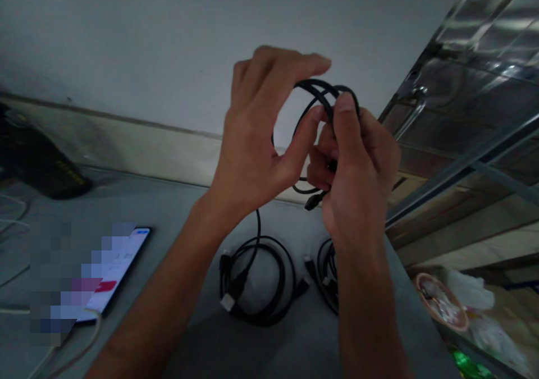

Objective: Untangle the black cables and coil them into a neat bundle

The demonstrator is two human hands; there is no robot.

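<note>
Right hand clamped on a looped black cable, raised above the table; left hand at its other side, fingers and thumb spread apart around the loops. A plug hangs beneath the right hand. The loops could spring open if the right thumb's pinch slackens, and the thin strand dropping behind the left hand could catch the coil below and disturb it. A second coil lies partly hidden by the right forearm. The grey table, bearing a lit phone, meets a pale wall; a metal door stands at right
</note>
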